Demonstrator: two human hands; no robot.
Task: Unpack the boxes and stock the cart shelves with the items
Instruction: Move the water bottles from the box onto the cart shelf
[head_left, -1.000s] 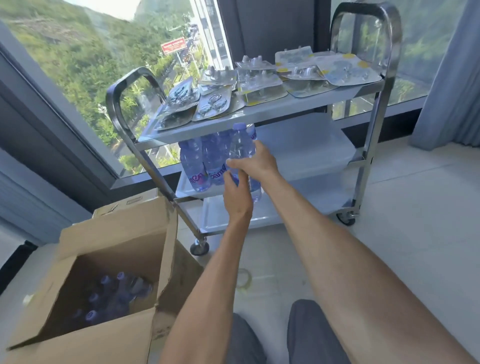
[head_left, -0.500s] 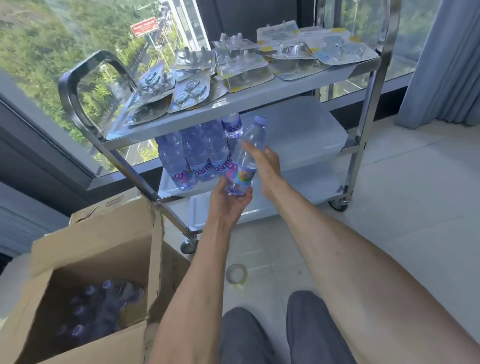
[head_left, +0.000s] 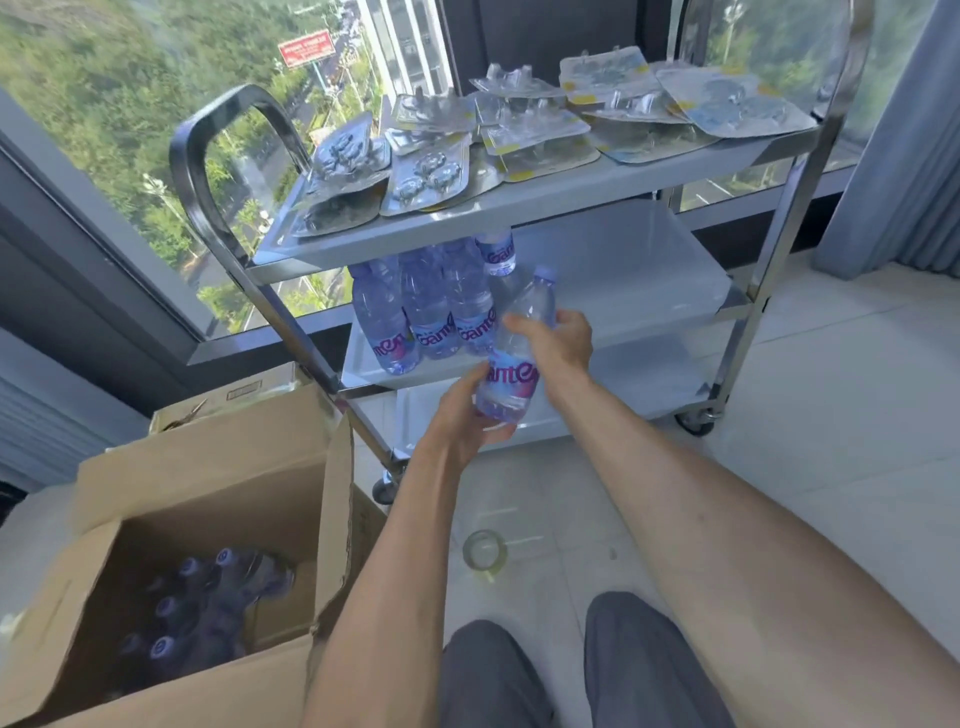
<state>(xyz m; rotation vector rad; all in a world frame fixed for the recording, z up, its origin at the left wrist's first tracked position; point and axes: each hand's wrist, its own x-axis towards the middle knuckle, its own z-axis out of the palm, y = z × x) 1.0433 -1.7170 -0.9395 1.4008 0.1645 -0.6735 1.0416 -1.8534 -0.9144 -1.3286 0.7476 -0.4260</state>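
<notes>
The water bottle (head_left: 511, 358) is back out from the middle shelf (head_left: 649, 312) now, tilted in front of the cart, cap leaning toward the shelf. The left hand (head_left: 465, 415) has slid down to cup its base, while the right hand (head_left: 558, 340) has shifted up to grip the shoulder.

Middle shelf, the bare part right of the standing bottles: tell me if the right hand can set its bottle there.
Probably yes. The right hand grips the bottle just before the middle shelf; nothing stands between, though the top shelf overhangs.
</notes>
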